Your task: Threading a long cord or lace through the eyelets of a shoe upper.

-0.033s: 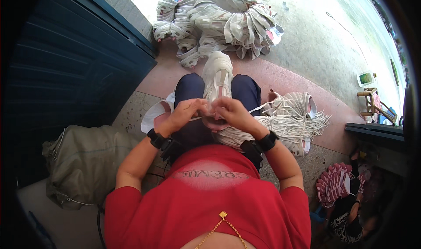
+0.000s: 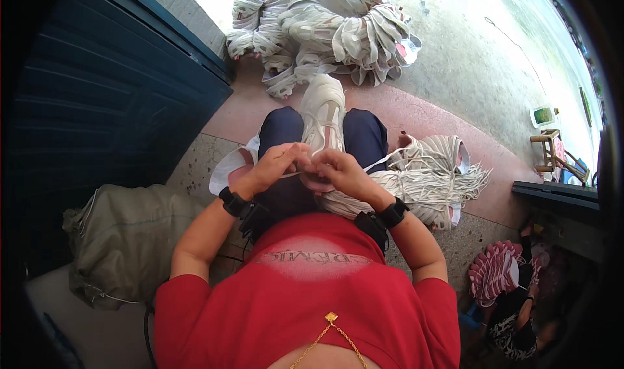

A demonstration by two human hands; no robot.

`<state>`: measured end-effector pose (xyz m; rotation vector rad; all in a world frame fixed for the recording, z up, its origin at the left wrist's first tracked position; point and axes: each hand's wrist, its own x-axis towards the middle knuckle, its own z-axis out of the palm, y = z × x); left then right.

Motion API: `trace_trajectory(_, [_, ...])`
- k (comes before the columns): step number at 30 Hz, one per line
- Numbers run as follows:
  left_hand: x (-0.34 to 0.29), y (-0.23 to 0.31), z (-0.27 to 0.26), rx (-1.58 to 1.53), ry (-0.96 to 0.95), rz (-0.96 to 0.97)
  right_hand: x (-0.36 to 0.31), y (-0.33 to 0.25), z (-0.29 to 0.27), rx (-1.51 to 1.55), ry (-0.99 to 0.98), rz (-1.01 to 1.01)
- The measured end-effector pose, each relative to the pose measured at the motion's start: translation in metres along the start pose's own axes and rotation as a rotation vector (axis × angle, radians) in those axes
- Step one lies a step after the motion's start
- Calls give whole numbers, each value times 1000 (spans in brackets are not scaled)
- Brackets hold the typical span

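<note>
A white shoe upper (image 2: 323, 105) with pinkish-brown side panels lies between my knees, its toe pointing away from me. Both hands meet at its ankle opening. My left hand (image 2: 278, 165) is closed in a pinch on a white shoelace, at the left side of the opening. Opposite it, my right hand (image 2: 344, 174) has its fingertips bent together on the lace, close to the left fingertips. The exact grip between the fingertips is hidden. A thick bundle of white shoelaces (image 2: 422, 190) lies across my right thigh, and one strand rises from it toward my right hand.
Strung white shoe uppers (image 2: 325, 31) are heaped on the floor ahead. A dark blue door (image 2: 117, 89) and a stuffed olive sack (image 2: 133, 239) stand at my left. A wooden stool (image 2: 549, 149) is at the right. Lower right, another person (image 2: 517, 323) sits beside pink uppers (image 2: 495, 275).
My right hand's fingers have shifted slightly and curled lower toward the shoe's opening. The left hand stays nearly in place, and the shoe upper has moved only a little.
</note>
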<state>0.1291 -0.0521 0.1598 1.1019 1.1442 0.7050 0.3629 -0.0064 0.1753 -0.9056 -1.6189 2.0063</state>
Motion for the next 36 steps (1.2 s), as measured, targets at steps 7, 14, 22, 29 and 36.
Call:
trace_trajectory(7, [36, 41, 12, -171, -167, -141, -17, -8, 13, -62, 0, -12])
trace_trajectory(14, [44, 65, 35, 156, -218, 45, 25, -8, -41, 801, 104, 298])
trace_trajectory(22, [49, 72, 52, 164, -274, -58, 48, -32, -86, 767, 141, 57])
trace_trajectory(29, [92, 32, -1, 653, 210, 68, 50, 29, -93, -203, 251, 29])
trace_trajectory(36, [94, 6, -3, 661, 177, 20, 55, 24, -69, -763, 355, 37])
